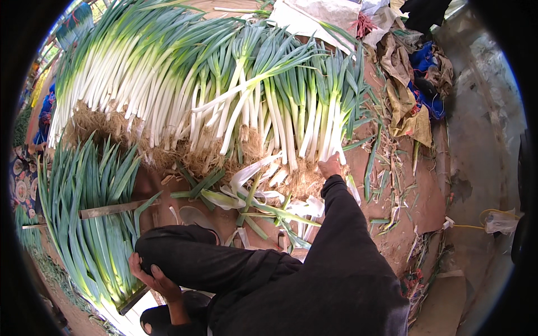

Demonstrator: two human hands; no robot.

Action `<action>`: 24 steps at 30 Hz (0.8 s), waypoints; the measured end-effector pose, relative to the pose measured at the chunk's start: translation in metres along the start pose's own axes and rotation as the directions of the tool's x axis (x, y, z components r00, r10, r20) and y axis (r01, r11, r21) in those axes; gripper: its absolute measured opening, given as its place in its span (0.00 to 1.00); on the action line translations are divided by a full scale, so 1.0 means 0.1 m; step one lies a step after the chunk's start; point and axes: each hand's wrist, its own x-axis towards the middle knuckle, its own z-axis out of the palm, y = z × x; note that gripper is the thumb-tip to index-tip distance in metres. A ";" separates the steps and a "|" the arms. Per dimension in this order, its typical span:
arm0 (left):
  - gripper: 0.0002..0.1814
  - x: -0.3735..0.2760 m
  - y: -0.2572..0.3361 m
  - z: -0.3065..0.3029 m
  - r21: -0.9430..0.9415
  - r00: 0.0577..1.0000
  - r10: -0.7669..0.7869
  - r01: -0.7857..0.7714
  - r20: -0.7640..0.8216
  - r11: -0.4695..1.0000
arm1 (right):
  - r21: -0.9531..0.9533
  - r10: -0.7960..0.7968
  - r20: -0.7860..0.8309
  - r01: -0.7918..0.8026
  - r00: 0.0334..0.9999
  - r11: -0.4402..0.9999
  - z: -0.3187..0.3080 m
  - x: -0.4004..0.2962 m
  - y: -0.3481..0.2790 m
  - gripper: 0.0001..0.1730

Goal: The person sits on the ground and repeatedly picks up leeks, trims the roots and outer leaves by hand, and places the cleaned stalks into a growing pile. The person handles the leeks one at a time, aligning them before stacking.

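Observation:
My right hand (330, 165) reaches out to the root ends of the leeks (334, 130) at the right end of a long row. It touches their white stalks low down, but I cannot make out how far the fingers close around one. My left hand (157, 279) is beside my bent left knee, its fingers apart and nothing in them. Near it, a stack of leeks (96, 227) with green tops stands against a wooden bar (115, 208). The row's white shanks (159, 101) end in brown roots (105, 122), and its green leaves point away from me.
Peeled leaves and white skins (269, 210) litter the brown ground before my legs. Crumpled sacks (403, 96) lie at the right, next to a grey strip of floor (483, 138). A yellow cord (468, 227) runs across that strip. White sheeting (311, 21) lies beyond the row.

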 end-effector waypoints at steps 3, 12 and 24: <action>0.29 0.00 -0.01 0.02 -0.014 1.000 0.004 -0.004 -0.002 1.000 | 0.135 -0.095 -0.012 0.096 0.995 0.986 -0.03 0.21 0.26 0.47; 0.29 -0.03 -0.09 0.00 -0.041 1.000 0.001 -0.002 -0.030 0.999 | -0.380 -0.632 -0.178 0.540 0.754 0.751 0.25 -0.38 -0.56 0.34; 0.29 -0.07 -0.12 -0.05 -0.025 0.999 -0.031 0.030 -0.036 0.999 | -0.340 -0.280 0.132 0.309 0.951 0.888 0.75 -0.08 -0.76 0.24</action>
